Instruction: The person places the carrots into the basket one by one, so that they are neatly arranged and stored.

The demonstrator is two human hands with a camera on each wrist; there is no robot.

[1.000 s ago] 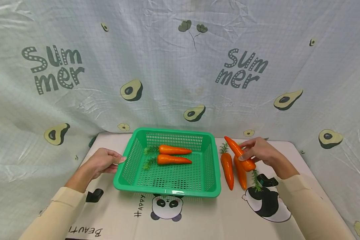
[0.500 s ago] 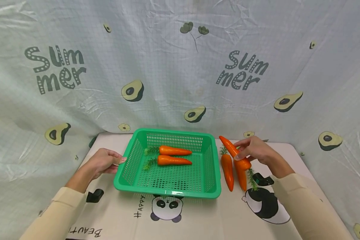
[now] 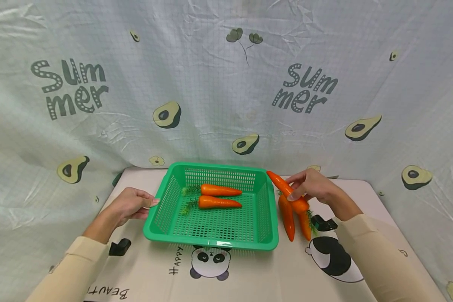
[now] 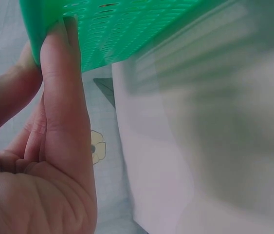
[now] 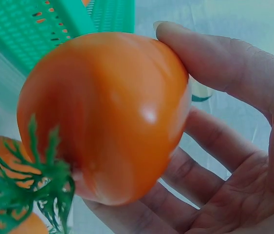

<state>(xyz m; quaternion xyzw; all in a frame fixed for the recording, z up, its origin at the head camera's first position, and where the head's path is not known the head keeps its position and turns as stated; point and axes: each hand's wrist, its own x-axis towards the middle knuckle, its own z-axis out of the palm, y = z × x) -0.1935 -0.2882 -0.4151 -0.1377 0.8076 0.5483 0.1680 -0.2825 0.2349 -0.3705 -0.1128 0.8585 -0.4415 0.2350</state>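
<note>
My left hand (image 3: 133,204) pinches the left rim of a green plastic basket (image 3: 211,242); in the left wrist view the thumb and fingers (image 4: 61,87) lie on either side of that rim. Two orange carrots with green tops, the back carrot (image 3: 220,190) and the front carrot (image 3: 219,202), lie side by side in the basket. Beyond the basket's right side, my right hand (image 3: 312,186) grips another carrot (image 3: 280,184) in the air, its tip by the right rim. In the right wrist view, this carrot's thick end (image 5: 112,117) and leafy top (image 5: 44,180) face the camera.
Two more carrots, the left carrot (image 3: 286,218) and the right carrot (image 3: 304,224), lie on the table (image 3: 256,277) under the right hand. Small black objects (image 3: 119,247) sit on the table near each forearm. A printed curtain (image 3: 211,84) hangs behind.
My right hand has moved left with the carrot, bringing its tip to the basket's right rim. The left hand and the basket have stayed in place.
</note>
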